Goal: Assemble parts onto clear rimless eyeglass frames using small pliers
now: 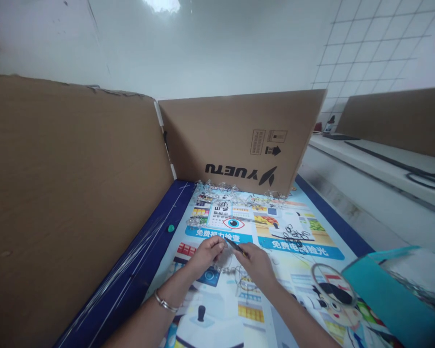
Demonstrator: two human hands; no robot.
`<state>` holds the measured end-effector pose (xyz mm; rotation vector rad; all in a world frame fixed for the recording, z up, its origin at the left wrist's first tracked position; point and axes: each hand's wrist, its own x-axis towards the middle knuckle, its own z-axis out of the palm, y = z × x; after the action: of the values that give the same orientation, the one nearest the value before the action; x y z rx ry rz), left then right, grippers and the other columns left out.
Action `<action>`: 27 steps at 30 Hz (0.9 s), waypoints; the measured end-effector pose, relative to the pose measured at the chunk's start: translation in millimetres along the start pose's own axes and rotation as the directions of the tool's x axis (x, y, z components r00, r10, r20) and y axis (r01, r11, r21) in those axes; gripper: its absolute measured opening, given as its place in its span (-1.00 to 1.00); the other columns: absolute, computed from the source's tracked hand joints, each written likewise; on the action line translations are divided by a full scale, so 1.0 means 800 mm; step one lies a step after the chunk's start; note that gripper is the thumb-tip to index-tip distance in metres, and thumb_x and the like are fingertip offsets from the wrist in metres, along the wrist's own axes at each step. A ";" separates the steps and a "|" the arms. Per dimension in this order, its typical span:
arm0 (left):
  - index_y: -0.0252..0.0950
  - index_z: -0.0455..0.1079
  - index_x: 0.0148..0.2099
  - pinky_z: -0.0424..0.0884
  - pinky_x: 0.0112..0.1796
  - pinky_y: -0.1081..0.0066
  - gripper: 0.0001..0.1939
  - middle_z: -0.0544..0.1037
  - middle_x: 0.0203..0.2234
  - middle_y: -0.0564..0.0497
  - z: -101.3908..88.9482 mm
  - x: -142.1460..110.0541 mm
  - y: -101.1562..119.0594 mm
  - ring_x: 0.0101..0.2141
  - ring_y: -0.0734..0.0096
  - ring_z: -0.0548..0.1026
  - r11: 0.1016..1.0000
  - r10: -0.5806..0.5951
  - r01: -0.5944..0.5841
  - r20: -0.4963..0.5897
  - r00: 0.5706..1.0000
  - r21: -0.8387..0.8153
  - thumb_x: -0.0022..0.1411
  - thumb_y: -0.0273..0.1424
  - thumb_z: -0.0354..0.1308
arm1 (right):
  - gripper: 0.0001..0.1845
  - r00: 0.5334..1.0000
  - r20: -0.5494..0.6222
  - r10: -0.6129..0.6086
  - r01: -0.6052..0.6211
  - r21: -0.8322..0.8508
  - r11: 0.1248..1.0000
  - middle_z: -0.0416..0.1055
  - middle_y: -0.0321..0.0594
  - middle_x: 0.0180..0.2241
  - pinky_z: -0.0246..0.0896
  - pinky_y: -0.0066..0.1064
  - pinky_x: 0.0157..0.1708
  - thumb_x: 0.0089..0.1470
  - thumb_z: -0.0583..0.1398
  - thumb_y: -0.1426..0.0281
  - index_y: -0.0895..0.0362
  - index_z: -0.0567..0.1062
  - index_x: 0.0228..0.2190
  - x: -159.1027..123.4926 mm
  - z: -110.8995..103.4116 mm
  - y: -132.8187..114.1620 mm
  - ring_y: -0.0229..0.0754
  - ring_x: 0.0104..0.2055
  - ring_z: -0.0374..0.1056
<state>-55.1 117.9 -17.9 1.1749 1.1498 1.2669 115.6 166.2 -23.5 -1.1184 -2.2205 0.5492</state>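
Observation:
My left hand (209, 252), with a bracelet on its wrist, is closed in a pinch near the middle of the printed table cover. From its fingertips hangs a strand of clear beads (224, 269). Facing it, my right hand (256, 263) is closed around a slim dark pointed tool (235, 245) with a black-and-yellow handle; I cannot tell if it is pliers or scissors. The tool's tip reaches close to my left fingertips. Thin wire loops (244, 281) lie just below my right hand.
Clear beaded pieces (221, 188) lie along the foot of the cardboard panel (239, 140). Dark rings (295, 234) sit to the right, past a large hoop (333, 285). A teal bag (391, 290) stands at the right edge. A green piece (171, 228) lies left.

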 end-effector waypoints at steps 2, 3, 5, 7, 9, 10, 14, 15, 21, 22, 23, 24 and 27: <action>-0.34 0.28 -0.41 0.05 -0.60 0.55 -0.77 0.22 -0.69 0.16 0.000 0.001 -0.002 -0.66 0.61 0.14 1.000 -0.010 0.011 -0.012 1.000 0.025 0.06 -0.25 0.11 | -0.69 1.000 0.002 0.015 -0.015 0.002 1.000 0.38 -0.26 -0.50 0.08 -0.45 -0.44 0.03 0.04 0.17 0.09 0.47 -0.47 0.000 0.000 -0.002 -0.22 -0.43 0.28; -0.35 0.30 -0.40 0.05 -0.61 0.55 -0.77 0.22 -0.69 0.16 0.000 0.001 -0.003 -0.67 0.61 0.14 0.999 -0.015 0.015 -0.018 1.000 0.034 0.05 -0.25 0.11 | -0.69 1.000 0.001 0.021 -0.021 0.005 1.000 0.38 -0.26 -0.50 0.07 -0.45 -0.44 0.03 0.04 0.18 0.09 0.47 -0.48 -0.001 0.000 -0.002 -0.22 -0.44 0.28; -0.35 0.31 -0.39 0.04 -0.61 0.55 -0.77 0.22 -0.69 0.16 0.000 0.002 -0.004 -0.67 0.62 0.14 0.999 -0.009 0.010 -0.021 1.000 0.040 0.05 -0.25 0.12 | -0.69 1.000 0.003 0.031 -0.031 0.009 0.999 0.37 -0.28 -0.52 0.06 -0.46 -0.45 0.03 0.04 0.18 0.09 0.46 -0.50 -0.001 0.002 -0.002 -0.23 -0.45 0.27; -0.36 0.33 -0.40 0.04 -0.60 0.55 -0.76 0.23 -0.68 0.15 0.001 0.002 -0.004 -0.67 0.62 0.14 1.000 0.005 -0.005 -0.017 1.000 0.030 0.05 -0.25 0.12 | -0.69 0.999 0.006 0.039 -0.040 0.015 0.999 0.36 -0.29 -0.54 0.05 -0.46 -0.45 0.03 0.05 0.17 0.10 0.45 -0.52 -0.002 0.003 -0.003 -0.24 -0.45 0.27; -0.37 0.33 -0.40 0.04 -0.60 0.55 -0.74 0.24 -0.67 0.14 0.001 0.001 -0.002 -0.67 0.63 0.14 1.000 -0.006 0.006 -0.008 1.000 0.001 0.05 -0.23 0.12 | -0.68 0.999 0.005 0.050 -0.051 0.029 0.998 0.35 -0.30 -0.54 0.04 -0.47 -0.47 0.03 0.05 0.17 0.10 0.44 -0.53 -0.002 0.003 -0.003 -0.24 -0.46 0.26; -0.36 0.33 -0.40 0.03 -0.61 0.55 -0.73 0.26 -0.65 0.14 0.002 0.000 -0.001 -0.67 0.64 0.14 1.000 -0.018 0.018 -0.007 1.000 -0.017 0.04 -0.22 0.13 | -0.68 0.999 0.004 0.053 -0.053 0.037 0.998 0.35 -0.30 -0.55 0.03 -0.47 -0.47 0.03 0.04 0.16 0.10 0.44 -0.53 -0.002 0.003 -0.003 -0.24 -0.46 0.26; -0.35 0.31 -0.39 0.02 -0.61 0.56 -0.73 0.28 -0.62 0.13 0.003 -0.001 0.004 -0.66 0.65 0.14 0.997 -0.054 0.053 -0.009 0.999 -0.062 0.03 -0.21 0.14 | -0.67 0.999 0.002 0.053 -0.053 0.058 0.997 0.34 -0.30 -0.55 0.02 -0.48 -0.49 0.04 0.04 0.15 0.10 0.43 -0.52 -0.002 0.003 -0.004 -0.24 -0.46 0.26; -0.35 0.31 -0.40 0.02 -0.61 0.56 -0.73 0.27 -0.63 0.13 0.004 -0.001 0.005 -0.66 0.65 0.13 0.996 -0.058 0.057 -0.011 0.998 -0.063 0.03 -0.21 0.15 | -0.67 0.999 0.003 0.050 -0.051 0.060 0.997 0.34 -0.30 -0.55 0.02 -0.48 -0.49 0.04 0.04 0.15 0.10 0.44 -0.52 -0.002 0.003 -0.004 -0.24 -0.47 0.25; -0.35 0.26 -0.44 0.01 -0.62 0.56 -0.71 0.25 -0.63 0.14 0.006 -0.002 0.008 -0.66 0.65 0.12 0.997 -0.049 0.048 -0.020 0.999 -0.066 0.01 -0.20 0.16 | -0.66 1.000 0.012 -0.007 0.007 0.036 0.999 0.36 -0.29 -0.53 0.03 -0.47 -0.49 0.05 0.02 0.15 0.09 0.46 -0.49 0.000 0.000 -0.001 -0.24 -0.46 0.25; -0.34 0.25 -0.45 0.01 -0.62 0.56 -0.71 0.24 -0.64 0.14 0.007 -0.002 0.009 -0.66 0.65 0.11 0.997 -0.050 0.048 -0.019 0.999 -0.067 0.01 -0.20 0.16 | -0.66 1.000 0.017 -0.019 0.018 0.027 0.999 0.35 -0.29 -0.52 0.03 -0.47 -0.48 0.05 0.02 0.15 0.08 0.46 -0.47 0.000 0.000 0.000 -0.24 -0.45 0.26; -0.34 0.24 -0.47 0.01 -0.62 0.56 -0.71 0.23 -0.66 0.15 0.007 -0.002 0.010 -0.66 0.65 0.11 0.996 -0.053 0.052 -0.017 0.998 -0.066 0.02 -0.21 0.16 | -0.67 0.999 0.026 -0.028 0.027 0.016 0.999 0.35 -0.29 -0.52 0.04 -0.47 -0.48 0.05 0.02 0.15 0.08 0.47 -0.45 0.001 -0.001 0.001 -0.23 -0.44 0.26; -0.33 0.22 -0.48 0.01 -0.61 0.56 -0.71 0.21 -0.67 0.16 0.007 -0.002 0.011 -0.67 0.65 0.10 0.996 -0.059 0.058 -0.014 0.998 -0.064 0.02 -0.21 0.15 | -0.67 0.999 0.036 -0.034 0.034 0.006 0.999 0.34 -0.29 -0.52 0.04 -0.47 -0.47 0.05 0.02 0.15 0.08 0.47 -0.45 0.001 -0.001 0.003 -0.23 -0.43 0.26; -0.33 0.19 -0.50 -0.01 -0.62 0.56 -0.72 0.19 -0.68 0.17 0.006 -0.002 0.012 -0.67 0.65 0.10 0.995 -0.089 0.088 -0.006 0.996 -0.047 0.01 -0.23 0.15 | -0.69 0.996 0.059 -0.062 0.063 -0.014 0.998 0.31 -0.29 -0.52 0.05 -0.47 -0.47 0.05 0.04 0.16 0.08 0.46 -0.46 0.002 -0.004 0.007 -0.24 -0.43 0.24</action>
<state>-51.0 116.2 -7.7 1.0737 1.1599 1.2258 120.3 171.1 -24.2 -1.0495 -2.3050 0.5455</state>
